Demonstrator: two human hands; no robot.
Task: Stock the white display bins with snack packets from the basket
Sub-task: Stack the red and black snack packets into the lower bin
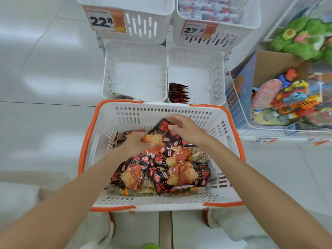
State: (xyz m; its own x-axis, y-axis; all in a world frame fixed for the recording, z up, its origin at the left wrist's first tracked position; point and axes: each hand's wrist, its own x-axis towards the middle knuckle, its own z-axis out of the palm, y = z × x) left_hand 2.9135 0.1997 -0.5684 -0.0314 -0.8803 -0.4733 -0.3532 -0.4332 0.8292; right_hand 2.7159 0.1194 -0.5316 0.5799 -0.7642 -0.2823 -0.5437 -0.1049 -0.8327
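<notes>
- Floor point(45, 72): large glossy white tiles w/ thin grey grout lines, soft overhead glare patches.
- Right side: white wire rack point(239, 112) on floor, holding packaged toys point(287, 99) & a cardboard box point(269, 67).
- Green plush toys point(305, 35) above it, top-right corner.

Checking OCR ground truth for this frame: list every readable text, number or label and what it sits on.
"22.8": price tag on the upper left bin.
"27.6": price tag on the upper right bin.
"6.9": small tag under the wire toy basket, partly blurred.
Snack packets: large printed characters, too blurred to read.
Small print on both bin tags: unreadable.
</notes>
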